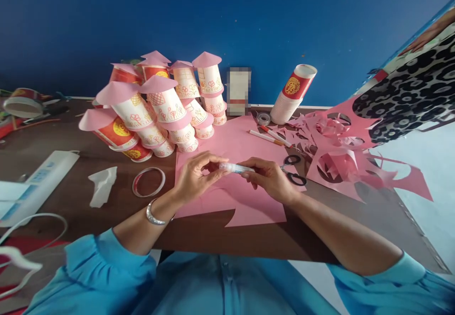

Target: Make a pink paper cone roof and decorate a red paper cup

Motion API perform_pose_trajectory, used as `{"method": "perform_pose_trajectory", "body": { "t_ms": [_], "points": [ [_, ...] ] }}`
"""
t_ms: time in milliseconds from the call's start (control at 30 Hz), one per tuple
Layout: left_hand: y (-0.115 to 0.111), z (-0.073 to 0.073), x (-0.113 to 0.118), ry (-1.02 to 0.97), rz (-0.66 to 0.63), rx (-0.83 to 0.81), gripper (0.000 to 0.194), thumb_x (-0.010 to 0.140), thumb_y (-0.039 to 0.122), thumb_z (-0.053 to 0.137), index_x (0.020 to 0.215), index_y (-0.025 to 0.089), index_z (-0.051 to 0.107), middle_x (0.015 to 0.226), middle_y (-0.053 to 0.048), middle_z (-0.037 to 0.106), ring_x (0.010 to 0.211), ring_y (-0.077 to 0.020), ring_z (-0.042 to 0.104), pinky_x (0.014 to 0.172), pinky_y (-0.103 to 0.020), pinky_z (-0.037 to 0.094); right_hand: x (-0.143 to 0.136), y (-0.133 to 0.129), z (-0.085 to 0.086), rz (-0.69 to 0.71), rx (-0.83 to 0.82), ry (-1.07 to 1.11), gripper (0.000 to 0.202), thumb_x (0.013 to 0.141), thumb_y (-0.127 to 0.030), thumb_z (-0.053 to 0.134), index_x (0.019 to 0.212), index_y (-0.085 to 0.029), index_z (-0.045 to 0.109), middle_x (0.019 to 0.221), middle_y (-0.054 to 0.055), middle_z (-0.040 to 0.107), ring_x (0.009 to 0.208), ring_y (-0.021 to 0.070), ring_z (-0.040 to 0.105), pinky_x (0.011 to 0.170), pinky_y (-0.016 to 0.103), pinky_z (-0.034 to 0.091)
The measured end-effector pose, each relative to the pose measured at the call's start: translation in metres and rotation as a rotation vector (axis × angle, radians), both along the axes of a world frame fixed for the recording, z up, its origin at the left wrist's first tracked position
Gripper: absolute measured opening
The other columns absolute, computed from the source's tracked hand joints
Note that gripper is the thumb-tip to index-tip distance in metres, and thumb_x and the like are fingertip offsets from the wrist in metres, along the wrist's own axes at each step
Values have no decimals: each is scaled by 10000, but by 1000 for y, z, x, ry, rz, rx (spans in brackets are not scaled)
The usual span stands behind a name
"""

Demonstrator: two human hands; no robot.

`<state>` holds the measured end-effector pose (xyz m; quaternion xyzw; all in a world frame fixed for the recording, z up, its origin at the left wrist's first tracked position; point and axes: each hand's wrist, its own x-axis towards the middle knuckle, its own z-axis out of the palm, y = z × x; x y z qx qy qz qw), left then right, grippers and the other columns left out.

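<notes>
A small whitish tube point(235, 167) is held level between my two hands, above a large pink paper sheet point(231, 139). My left hand point(201, 173) pinches its left end between thumb and fingers. Its right end is gripped by my right hand point(266, 175), fingers curled round it. Black-handled scissors point(294, 169) lie just right of my right hand. Two slim markers point(266, 138) rest on the paper behind my hands. Decorated paper cups with pink cone roofs point(165, 102) stand stacked behind my left hand.
A tall cup stack point(294, 92), a tape roll point(263, 119) and pink paper scraps point(334, 139) are at back right. Left lie a ring of tape point(148, 182), a torn white piece point(103, 185) and a white box point(42, 182). A person's patterned garment point(408, 92) shows at right.
</notes>
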<state>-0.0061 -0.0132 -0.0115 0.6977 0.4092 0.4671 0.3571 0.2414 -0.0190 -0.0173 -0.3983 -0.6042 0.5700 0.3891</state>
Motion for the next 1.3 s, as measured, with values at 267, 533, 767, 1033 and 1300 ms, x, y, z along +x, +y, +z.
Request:
{"method": "perform_pose_trajectory", "body": {
  "t_ms": [267, 533, 767, 1033, 1300],
  "points": [
    [15, 5, -11, -447, 1, -380, 340, 828, 439, 882, 968, 216, 666, 769, 18, 641, 629, -106, 603, 498, -210, 478, 7, 2, -13, 50, -139, 236, 384, 940, -565, 791, 1078, -208, 807, 850, 26, 686, 628, 127, 566, 568, 288, 539],
    [-10, 5, 18, -377, -156, -551, 417, 740, 357, 936, 1000, 211, 645, 792, 48, 593, 604, -60, 511, 532, -187, 448, -9, -9, -11, 33, -29, 96, 453, 992, -587, 719, 1218, -200, 782, 815, -15, 634, 602, 113, 611, 620, 296, 570],
    [-14, -1, 23, -369, -73, -399, 395, 759, 428, 940, 800, 178, 637, 699, 30, 644, 630, -85, 574, 594, -200, 503, -14, -15, -13, -26, -82, 184, 405, 910, -531, 852, 1097, -202, 708, 817, 8, 759, 649, 151, 714, 660, 306, 608],
    [-18, 2, 19, -312, -103, -285, 266, 789, 324, 915, 846, 166, 709, 697, 33, 635, 576, -63, 527, 531, -174, 473, -9, -13, -16, 233, -326, 185, 636, 1044, -743, 521, 778, -176, 632, 578, 10, 661, 392, 108, 556, 441, 240, 420],
    [-19, 3, 21, -285, -67, -292, 380, 738, 427, 959, 817, 178, 684, 703, 21, 681, 570, -78, 576, 526, -187, 521, -9, -17, -6, 111, -31, 7, 589, 1009, -771, 569, 900, -195, 624, 690, -18, 615, 549, 119, 566, 564, 266, 462]
  ]
}}
